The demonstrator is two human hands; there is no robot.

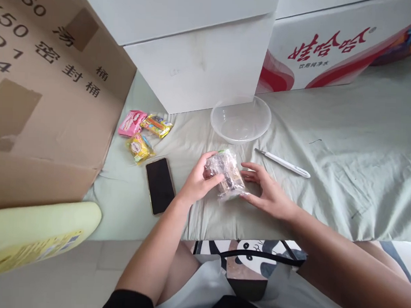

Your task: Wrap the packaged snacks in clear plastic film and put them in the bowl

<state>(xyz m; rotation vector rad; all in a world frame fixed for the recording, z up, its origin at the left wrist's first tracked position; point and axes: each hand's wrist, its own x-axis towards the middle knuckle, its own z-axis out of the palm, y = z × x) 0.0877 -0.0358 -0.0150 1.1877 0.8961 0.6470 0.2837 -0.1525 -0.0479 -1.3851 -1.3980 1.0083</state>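
Note:
My left hand [203,178] is closed around a snack pack [230,175] in crinkled clear plastic, with brown and dark contents. Its thumb lies across the top of the wrapper. My right hand [266,192] curves beside the pack's right side, fingers and thumb apart. The right thumb tip is at the wrapper's lower right corner; whether it touches, I cannot tell. Just beyond the pack is a clear plastic bowl [240,124]. A slim white-handled knife [284,163] with a narrow dark tip lies to the right, apart from both hands.
A black-screened phone [160,186] lies left of my left forearm. Behind it sit a pink packet [132,123] and two yellow snack packets [140,148]. A cardboard box [58,122] stands at left, white boxes [198,73] at the back. Pale green cloth [346,186] covers the surface.

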